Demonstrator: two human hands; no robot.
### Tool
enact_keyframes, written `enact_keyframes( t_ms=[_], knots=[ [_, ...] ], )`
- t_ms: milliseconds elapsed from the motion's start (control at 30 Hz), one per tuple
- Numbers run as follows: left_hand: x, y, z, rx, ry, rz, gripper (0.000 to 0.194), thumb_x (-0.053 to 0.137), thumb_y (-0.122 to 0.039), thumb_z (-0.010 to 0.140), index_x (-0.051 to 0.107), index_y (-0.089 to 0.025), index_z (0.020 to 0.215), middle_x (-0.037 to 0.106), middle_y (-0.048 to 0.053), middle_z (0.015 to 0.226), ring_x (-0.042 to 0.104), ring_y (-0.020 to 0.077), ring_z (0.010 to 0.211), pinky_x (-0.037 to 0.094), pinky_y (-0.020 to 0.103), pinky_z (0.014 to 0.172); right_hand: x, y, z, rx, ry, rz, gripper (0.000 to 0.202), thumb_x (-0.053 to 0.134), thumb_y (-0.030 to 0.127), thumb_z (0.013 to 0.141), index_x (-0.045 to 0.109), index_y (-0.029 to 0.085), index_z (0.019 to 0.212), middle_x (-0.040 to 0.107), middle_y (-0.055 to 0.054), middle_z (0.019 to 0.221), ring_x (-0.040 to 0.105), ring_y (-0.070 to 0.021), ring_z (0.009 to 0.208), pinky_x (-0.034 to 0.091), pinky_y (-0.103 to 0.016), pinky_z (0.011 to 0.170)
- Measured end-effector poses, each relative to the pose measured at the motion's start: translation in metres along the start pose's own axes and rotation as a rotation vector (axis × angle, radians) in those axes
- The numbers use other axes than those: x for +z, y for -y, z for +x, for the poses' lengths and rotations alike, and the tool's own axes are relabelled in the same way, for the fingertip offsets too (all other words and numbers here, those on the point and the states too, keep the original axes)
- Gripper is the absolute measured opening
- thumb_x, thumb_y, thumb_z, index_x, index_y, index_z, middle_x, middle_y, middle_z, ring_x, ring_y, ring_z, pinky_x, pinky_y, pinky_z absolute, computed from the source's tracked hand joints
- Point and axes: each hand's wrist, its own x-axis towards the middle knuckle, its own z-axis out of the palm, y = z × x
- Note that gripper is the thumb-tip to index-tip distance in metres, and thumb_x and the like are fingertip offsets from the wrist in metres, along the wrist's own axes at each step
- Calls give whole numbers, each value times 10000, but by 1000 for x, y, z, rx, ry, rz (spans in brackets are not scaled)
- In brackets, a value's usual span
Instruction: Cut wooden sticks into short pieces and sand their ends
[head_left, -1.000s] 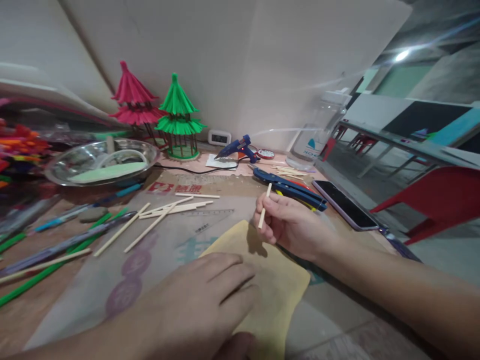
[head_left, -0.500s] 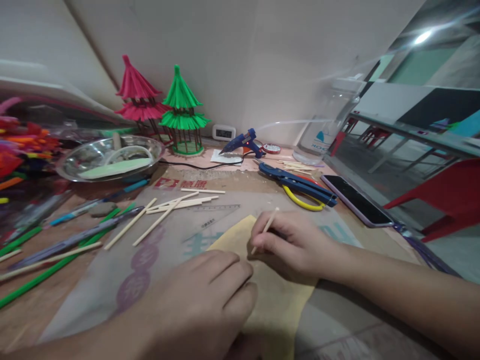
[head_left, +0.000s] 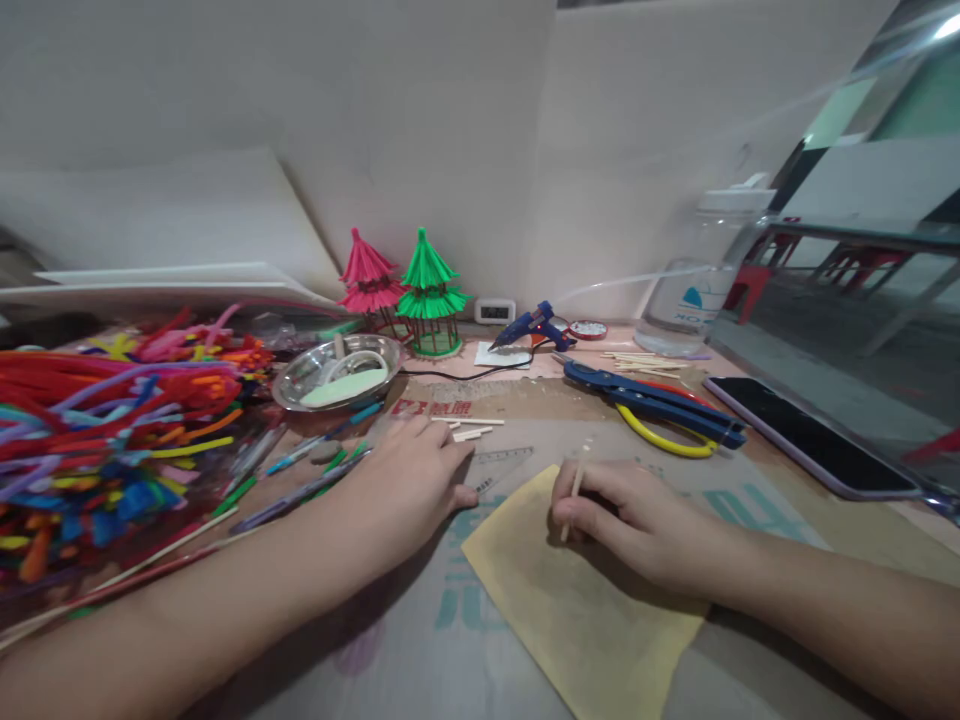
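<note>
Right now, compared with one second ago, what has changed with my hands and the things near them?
The left hand has come off the yellow sheet and moved forward and left, to the loose sticks; contact cannot be seen. The right hand still pinches its wooden stick over the sheet. The glue gun stayed in place.

The table bears cardboard, bowl and bottle.

Between left hand and right hand, a passage is lying open; the blue hand tool is obstructing the way toward the water bottle; pipe cleaners are crowding the left side.
</note>
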Motion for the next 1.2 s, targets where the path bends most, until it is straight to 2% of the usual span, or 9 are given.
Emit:
enact_keyframes(
  t_ms=[233, 333, 467, 667, 800, 900, 1000, 1067, 1200],
  knots=[
    [0, 2, -2, -46, -39, -182, 415, 757, -506, 803, 654, -145, 980, 652, 121, 1018, 584, 326, 1005, 478, 458, 863, 1, 4, 4, 30, 6, -20, 290, 466, 352, 1004, 598, 213, 787, 680, -21, 748, 612, -145, 684, 451, -259, 660],
    [2, -3, -4, -95, -48, -362, 408, 793, -437, 742, 619, -156, 981, 665, 104, 1002, 614, 308, 964, 501, 411, 800, 4, 1, 3, 22, -1, -15, 310, 452, 381, 1011, 589, 223, 783, 676, -25, 746, 610, -152, 677, 456, -265, 651],
    [-5, -2, -2, -109, -93, -505, 198, 631, -292, 889, 593, -206, 1064, 714, -7, 881, 667, 168, 768, 515, 259, 669, 7, -6, 2, -11, 1, -5, 356, 420, 424, 1028, 585, 234, 777, 669, -28, 734, 609, -157, 663, 458, -269, 632],
    [-43, 81, 2, -362, -371, -347, 334, 493, -425, 957, 575, -163, 1147, 722, 57, 1011, 672, 222, 929, 541, 333, 810, 5, -5, 3, -21, -8, -12, 313, 440, 360, 1023, 589, 220, 786, 681, -22, 744, 625, -146, 671, 469, -255, 650],
    [-54, 120, 3, -385, -381, -153, 357, 529, -448, 885, 674, -136, 984, 690, 30, 965, 646, 285, 1031, 489, 431, 969, 0, 1, 5, 20, -12, -5, 271, 497, 330, 996, 611, 201, 787, 702, -25, 743, 644, -139, 674, 466, -244, 646],
    [-51, 93, 4, -308, -441, -101, 341, 518, -457, 880, 691, -165, 912, 669, 35, 1068, 550, 330, 1224, 355, 499, 1124, -4, 4, 6, 47, -7, 32, 254, 524, 318, 982, 619, 193, 783, 717, -25, 749, 652, -131, 669, 464, -232, 640],
    [-37, 29, -4, -46, -372, -77, 349, 440, -417, 977, 708, -201, 918, 699, 41, 960, 647, 265, 940, 507, 444, 888, -5, 5, 5, 57, 3, 50, 240, 535, 306, 978, 623, 191, 786, 738, -27, 766, 670, -129, 685, 472, -229, 659],
    [-22, -11, -12, 208, -207, -207, 298, 449, -372, 990, 699, -228, 916, 704, 37, 961, 651, 238, 907, 519, 400, 831, -5, 5, 4, 24, -17, 31, 239, 548, 314, 978, 626, 192, 788, 747, -28, 776, 682, -133, 712, 475, -233, 686],
    [5, -45, -22, 262, -146, -357, 175, 634, -381, 907, 674, -224, 973, 692, 54, 1024, 645, 243, 921, 527, 364, 778, -3, 3, 3, -34, -68, -40, 246, 577, 338, 977, 642, 189, 793, 745, -28, 783, 678, -140, 732, 467, -239, 705]
  ],
)
